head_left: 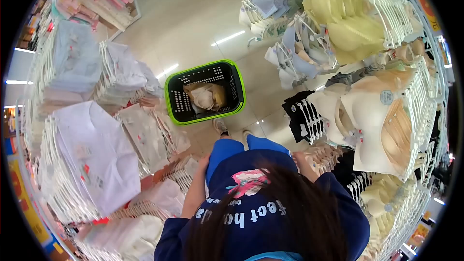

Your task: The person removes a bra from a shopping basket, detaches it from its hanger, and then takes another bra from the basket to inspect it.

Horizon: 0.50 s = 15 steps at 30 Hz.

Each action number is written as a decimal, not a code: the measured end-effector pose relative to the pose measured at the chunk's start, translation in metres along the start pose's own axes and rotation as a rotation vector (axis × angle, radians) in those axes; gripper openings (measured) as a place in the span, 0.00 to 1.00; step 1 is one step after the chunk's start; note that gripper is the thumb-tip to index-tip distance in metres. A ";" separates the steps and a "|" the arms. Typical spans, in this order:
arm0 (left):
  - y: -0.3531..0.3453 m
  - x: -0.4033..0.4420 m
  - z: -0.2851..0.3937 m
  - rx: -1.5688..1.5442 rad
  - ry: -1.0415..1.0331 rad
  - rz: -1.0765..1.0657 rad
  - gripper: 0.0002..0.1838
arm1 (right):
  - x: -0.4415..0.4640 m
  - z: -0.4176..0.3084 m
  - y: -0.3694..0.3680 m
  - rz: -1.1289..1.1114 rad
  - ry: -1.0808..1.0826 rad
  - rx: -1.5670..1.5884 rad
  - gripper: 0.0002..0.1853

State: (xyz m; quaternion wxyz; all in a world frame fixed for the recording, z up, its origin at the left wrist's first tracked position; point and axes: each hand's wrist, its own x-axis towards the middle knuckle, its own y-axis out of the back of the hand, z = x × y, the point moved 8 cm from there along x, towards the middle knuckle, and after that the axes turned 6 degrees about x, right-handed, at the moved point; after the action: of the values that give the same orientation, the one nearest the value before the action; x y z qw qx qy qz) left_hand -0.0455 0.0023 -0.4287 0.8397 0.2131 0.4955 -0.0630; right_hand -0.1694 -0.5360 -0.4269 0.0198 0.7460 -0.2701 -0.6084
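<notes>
Both arms hang at the sides of the dark blue shirt. My left hand (pixel 204 162) and my right hand (pixel 300 158) rest low beside the blue trousers (pixel 273 149), and their fingers are mostly hidden or too small to make out. In front of my feet a black basket with a green rim (pixel 168 97) stands on the floor. Beige and tan garments (pixel 207 96) lie in it. Neither hand touches the basket.
On the left, racks hold pale lilac garments (pixel 94 157) and light blue ones (pixel 77 55) on white hangers. On the right hang yellow bras (pixel 345 19), cream bras (pixel 372 116) and black garments (pixel 300 116). A tiled floor aisle (pixel 193 24) runs between the racks.
</notes>
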 end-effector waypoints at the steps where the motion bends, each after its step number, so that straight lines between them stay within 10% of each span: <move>1: 0.015 -0.002 0.026 0.071 -0.044 0.006 0.23 | -0.001 0.015 -0.003 0.023 -0.045 -0.009 0.14; 15: 0.034 0.164 0.079 0.298 -0.273 -0.074 0.18 | -0.055 -0.109 -0.171 -0.178 0.203 -0.321 0.14</move>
State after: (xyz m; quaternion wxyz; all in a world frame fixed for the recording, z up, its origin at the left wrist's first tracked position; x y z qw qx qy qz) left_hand 0.1108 0.0166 -0.5263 0.8553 0.3063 0.3699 -0.1945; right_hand -0.0105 -0.3994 -0.4102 0.1116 0.8117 -0.0994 -0.5647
